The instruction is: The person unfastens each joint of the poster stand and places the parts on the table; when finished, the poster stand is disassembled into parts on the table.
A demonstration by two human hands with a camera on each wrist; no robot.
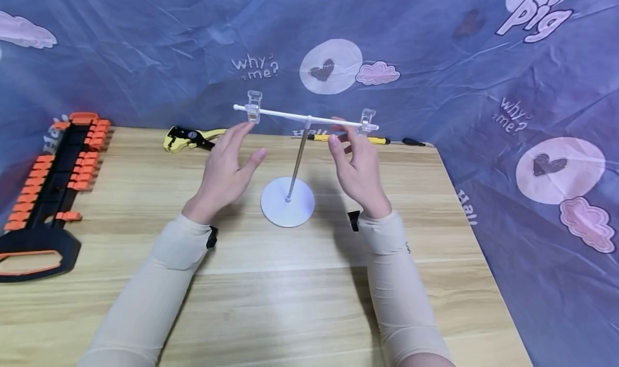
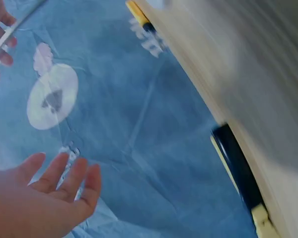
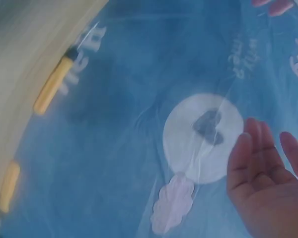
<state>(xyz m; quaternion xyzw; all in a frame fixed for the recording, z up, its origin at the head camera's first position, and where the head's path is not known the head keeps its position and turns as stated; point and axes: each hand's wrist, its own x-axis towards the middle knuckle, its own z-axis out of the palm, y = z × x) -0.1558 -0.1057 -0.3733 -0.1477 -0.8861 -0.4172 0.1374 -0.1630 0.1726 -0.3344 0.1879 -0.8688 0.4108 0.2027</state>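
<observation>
A white T-shaped stand has a round base (image 1: 275,208), a thin metal post (image 1: 300,155) and a white crossbar (image 1: 285,113). Clear plastic clips sit near both bar ends: the left clip (image 1: 253,106) and the right clip (image 1: 367,119). My left hand (image 1: 224,168) has its fingertips just below the left clip, thumb spread apart. My right hand (image 1: 360,168) is under the right half of the bar, its fingers loosely bent and overlapping the bar in the head view. Both wrist views show the left palm (image 2: 54,198) and right palm (image 3: 268,188) holding nothing.
Along the table's back edge lie a yellow-and-black wire stripper (image 1: 186,138) and yellow-handled screwdrivers (image 1: 379,140). A black rack with orange clips (image 1: 58,179) stands at the left. Blue printed cloth (image 1: 193,50) hangs behind and at the right of the wooden table (image 1: 271,302).
</observation>
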